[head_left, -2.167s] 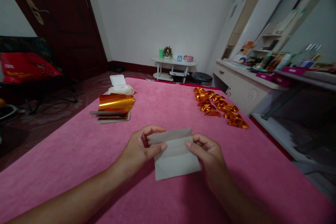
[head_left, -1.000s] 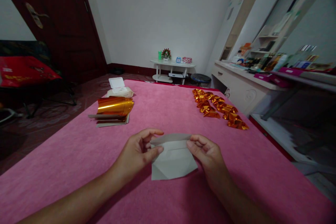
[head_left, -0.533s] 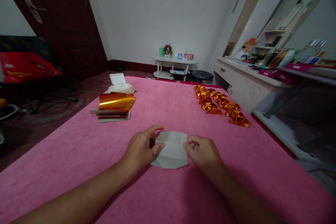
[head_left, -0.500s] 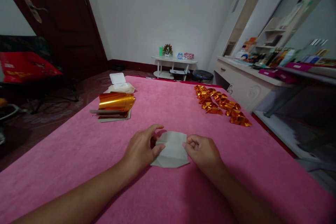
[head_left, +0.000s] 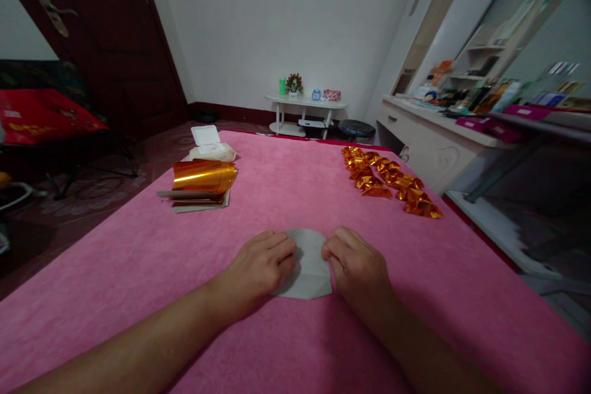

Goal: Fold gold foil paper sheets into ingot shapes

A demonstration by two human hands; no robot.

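A sheet of paper (head_left: 308, 268), pale grey on the side facing up and creased, lies on the pink cloth in front of me. My left hand (head_left: 270, 261) is closed over its left edge, fingers curled down and their tips hidden. At the right edge, my right hand (head_left: 357, 265) pinches the paper between thumb and curled fingers. The underside of the sheet is out of sight. Farther off to the left rests a stack of shiny gold foil sheets (head_left: 203, 176) with grey backs. Folded gold foil pieces (head_left: 369, 181) lie in rows to the right.
Pink cloth (head_left: 277, 191) covers the table. Behind the foil stack sits an open white-lidded pack (head_left: 212, 149). A dresser (head_left: 429, 135) crowded with bottles stands along the right side. A low white table (head_left: 305, 101) and a round stool (head_left: 356, 129) are by the far wall.
My left hand, its thumb and fingers spread before, has closed down on the paper's left edge. My right hand stays at the right edge, its fingers now farther over the sheet.
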